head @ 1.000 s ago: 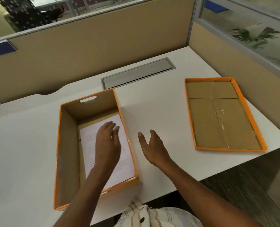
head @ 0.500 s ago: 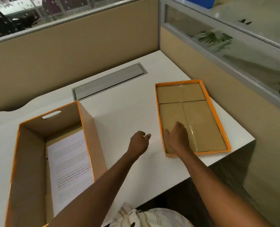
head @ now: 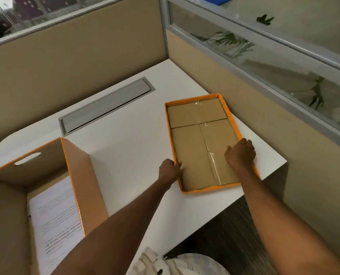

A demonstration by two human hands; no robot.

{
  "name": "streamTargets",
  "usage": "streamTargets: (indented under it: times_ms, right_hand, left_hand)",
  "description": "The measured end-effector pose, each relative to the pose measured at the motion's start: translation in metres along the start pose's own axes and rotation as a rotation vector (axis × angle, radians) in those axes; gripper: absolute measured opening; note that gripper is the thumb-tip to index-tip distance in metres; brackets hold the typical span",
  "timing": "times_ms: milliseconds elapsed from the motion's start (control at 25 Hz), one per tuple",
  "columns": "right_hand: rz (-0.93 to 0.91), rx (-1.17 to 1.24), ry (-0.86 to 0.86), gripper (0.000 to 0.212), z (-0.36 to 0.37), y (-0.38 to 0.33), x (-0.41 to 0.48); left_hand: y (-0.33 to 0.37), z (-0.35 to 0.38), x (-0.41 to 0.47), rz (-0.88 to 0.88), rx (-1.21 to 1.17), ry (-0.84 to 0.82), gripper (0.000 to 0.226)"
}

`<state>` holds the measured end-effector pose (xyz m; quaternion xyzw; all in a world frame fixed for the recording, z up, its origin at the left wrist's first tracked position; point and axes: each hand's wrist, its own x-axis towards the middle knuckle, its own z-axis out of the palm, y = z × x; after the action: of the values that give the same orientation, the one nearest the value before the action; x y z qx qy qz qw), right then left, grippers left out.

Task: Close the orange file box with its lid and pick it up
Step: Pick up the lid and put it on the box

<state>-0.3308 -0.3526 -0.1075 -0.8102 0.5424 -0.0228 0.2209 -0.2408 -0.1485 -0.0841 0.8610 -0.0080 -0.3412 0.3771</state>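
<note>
Both hands: left hand (head: 168, 170) pinching lid (head: 189, 147) left rim; right hand (head: 241, 153) curled over right rim.
Lid handling: light, stiff; lift by long rims.

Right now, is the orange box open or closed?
Open. The orange box has no top, paper shows inside, and its lid lies apart, inner side up, on the desk.

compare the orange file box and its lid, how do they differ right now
The deep orange cardboard file box stands open holding printed paper; the shallow orange-rimmed cardboard lid lies upside down, empty. The box is untouched; the left hand and right hand grip the lid's sides. Both sit on the white desk.
</note>
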Motion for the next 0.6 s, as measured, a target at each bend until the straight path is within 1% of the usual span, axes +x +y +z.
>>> streamTargets:
  times_ms: [40,80,160,200,240,320,440,520,600]
  right_hand:
    - [0.018,0.01,-0.011,0.059,0.0,-0.001,0.001]
    - [0.029,0.016,-0.017,0.057,0.001,-0.001,0.002]
    - [0.043,0.01,-0.016,0.056,0.003,-0.002,0.002]
    - [0.051,0.007,-0.014,0.055,0.004,-0.003,0.002]
    - [0.06,0.012,-0.009,0.054,0.004,-0.004,0.003]
    - [0.077,0.033,-0.001,0.05,0.003,-0.008,0.003]
    - [0.075,0.042,0.007,0.044,-0.007,-0.013,0.001]
    - [0.054,0.115,-0.02,0.039,-0.019,-0.019,-0.001]
    - [-0.01,0.183,-0.079,0.035,-0.037,-0.03,-0.005]
  left_hand:
    - [0.0,0.001,0.002,-0.012,-0.021,0.001,0.021]
    - [0.0,0.0,0.003,-0.029,-0.045,-0.005,0.023]
    - [-0.002,-0.001,0.006,-0.067,-0.083,-0.039,0.04]
    - [-0.003,-0.001,0.008,-0.076,-0.089,-0.06,0.043]
    - [-0.004,-0.002,0.009,-0.077,-0.08,-0.079,0.042]
    - [-0.005,-0.002,0.012,-0.049,-0.064,-0.078,0.032]
    - [-0.008,-0.006,0.008,0.001,-0.118,0.009,0.022]
    - [-0.012,-0.016,0.003,-0.023,-0.199,0.082,0.022]
    - [-0.02,-0.03,0.002,-0.057,-0.277,0.125,0.027]
